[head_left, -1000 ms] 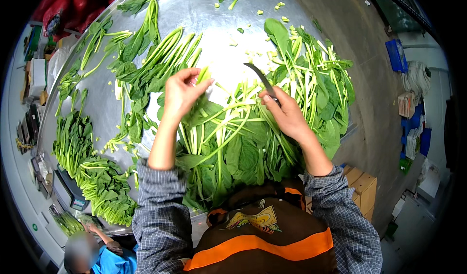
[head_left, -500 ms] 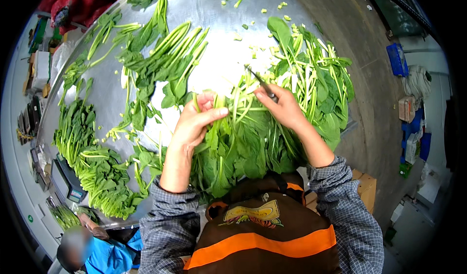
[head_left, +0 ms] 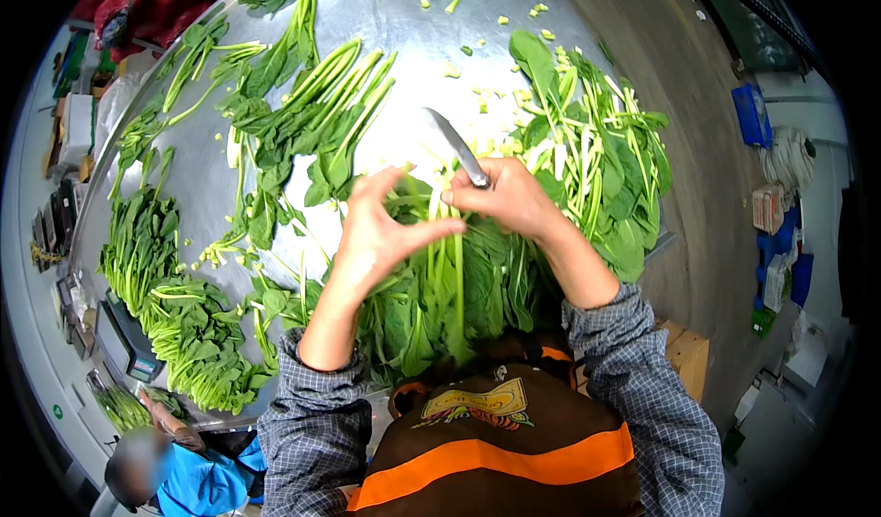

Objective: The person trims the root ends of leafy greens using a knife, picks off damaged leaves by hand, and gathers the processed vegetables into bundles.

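My right hand [head_left: 510, 198] is closed round a small knife [head_left: 457, 145], its blade pointing up and left over the table. The thumb and fingertips of that hand also meet pale green stems at the top of a bunch of leafy greens [head_left: 445, 301]. Left of it, my left hand [head_left: 374, 228] has its thumb stretched apart from its slightly blurred fingers, curved around the stem ends. The bunch lies at the table's near edge against my apron, leaves toward me. Cut stem pieces [head_left: 491, 104] are scattered just beyond the hands.
A loose heap of greens [head_left: 610, 164] lies on the right of the metal table [head_left: 418, 22]. Greens with long stems [head_left: 312, 104] and neat bunches [head_left: 197, 333] lie to the left. Beside the table stands a scale [head_left: 128, 338]. A person in blue [head_left: 206, 485] is at lower left.
My left hand has loosened from the stems, its thumb and fingers spreading apart. My right hand has moved left and turned the knife, so more of the blade shows.
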`<state>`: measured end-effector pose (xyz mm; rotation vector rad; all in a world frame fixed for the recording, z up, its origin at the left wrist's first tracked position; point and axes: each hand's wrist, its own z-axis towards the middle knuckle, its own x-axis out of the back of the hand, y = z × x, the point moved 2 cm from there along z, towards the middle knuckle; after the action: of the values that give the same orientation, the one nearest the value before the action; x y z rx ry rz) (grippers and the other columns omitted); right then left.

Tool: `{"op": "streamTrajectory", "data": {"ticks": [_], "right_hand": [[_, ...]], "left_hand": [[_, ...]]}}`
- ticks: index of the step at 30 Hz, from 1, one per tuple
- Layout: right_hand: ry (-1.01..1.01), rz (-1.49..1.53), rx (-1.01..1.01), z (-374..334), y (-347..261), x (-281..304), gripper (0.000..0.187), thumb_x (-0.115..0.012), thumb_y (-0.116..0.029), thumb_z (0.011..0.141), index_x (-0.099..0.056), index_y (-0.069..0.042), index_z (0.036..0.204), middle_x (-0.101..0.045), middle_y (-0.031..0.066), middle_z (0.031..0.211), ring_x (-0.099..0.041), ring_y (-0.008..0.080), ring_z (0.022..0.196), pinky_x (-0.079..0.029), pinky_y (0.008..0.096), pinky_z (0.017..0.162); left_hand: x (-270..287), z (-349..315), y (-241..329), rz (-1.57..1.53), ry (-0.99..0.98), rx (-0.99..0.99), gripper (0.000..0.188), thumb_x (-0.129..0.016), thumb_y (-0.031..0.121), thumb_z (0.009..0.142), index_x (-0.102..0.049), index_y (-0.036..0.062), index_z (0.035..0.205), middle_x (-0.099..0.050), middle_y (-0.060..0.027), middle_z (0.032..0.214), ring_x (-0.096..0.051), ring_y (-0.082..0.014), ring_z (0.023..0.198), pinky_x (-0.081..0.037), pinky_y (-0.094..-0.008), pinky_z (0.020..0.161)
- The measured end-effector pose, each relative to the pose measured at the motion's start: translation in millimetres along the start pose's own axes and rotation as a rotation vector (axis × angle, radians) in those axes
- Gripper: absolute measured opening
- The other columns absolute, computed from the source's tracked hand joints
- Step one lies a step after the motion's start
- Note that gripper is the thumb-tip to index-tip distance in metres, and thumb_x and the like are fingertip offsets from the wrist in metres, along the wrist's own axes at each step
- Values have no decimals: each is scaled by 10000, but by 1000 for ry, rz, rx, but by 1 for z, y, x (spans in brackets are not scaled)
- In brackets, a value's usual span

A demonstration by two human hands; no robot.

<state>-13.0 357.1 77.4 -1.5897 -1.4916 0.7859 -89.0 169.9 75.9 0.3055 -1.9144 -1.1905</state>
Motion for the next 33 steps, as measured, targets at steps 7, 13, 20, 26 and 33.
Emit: {"op": "streamTrajectory", "data": {"ticks": [7, 13, 20, 26, 33], "right_hand": [[-128, -65, 99, 2, -7, 14, 212, -808, -216, 760, -697, -37, 785, -634, -26, 695, -541, 34, 660, -430, 213, 598], [-136, -70, -150, 35, 9, 25, 189, -769, -240, 779, -654, -91, 776, -610, -26, 646, -503, 53, 544, -385, 211, 502], [-202, 60, -86, 57, 39, 23, 227, -768, -248, 784, -682, -39, 789, -620, 5, 677, -513, 69, 554, -393, 214, 498], [-222, 87, -71, 56, 43, 20, 221, -768, -248, 788, -685, -44, 804, -610, -4, 668, -502, 64, 546, -385, 210, 493], [-431, -171, -122, 36, 34, 37, 174, -794, -223, 762, -731, -85, 847, -619, -24, 651, -521, 56, 562, -387, 219, 520]], "left_hand": [[4, 6, 20, -41, -104, -145, 556, -897, 316, 683, -664, 0, 1077, -634, -137, 1060, -613, -219, 947, -490, -345, 802], [-23, 34, -27, -687, -489, 374, 186, -792, 183, 832, -729, 51, 948, -642, 53, 720, -536, -27, 591, -418, -191, 517], [-28, 43, -34, -757, -545, 463, 225, -761, 171, 855, -711, 43, 1033, -676, 32, 843, -584, -36, 684, -484, -195, 540], [-30, 41, -42, -891, -585, 462, 234, -772, 162, 844, -713, 49, 1040, -674, 33, 831, -585, -50, 676, -491, -211, 542], [-20, 33, -37, -709, -867, 235, 315, -782, 83, 814, -691, 13, 1107, -727, -68, 935, -666, -112, 808, -547, -256, 717]]}}
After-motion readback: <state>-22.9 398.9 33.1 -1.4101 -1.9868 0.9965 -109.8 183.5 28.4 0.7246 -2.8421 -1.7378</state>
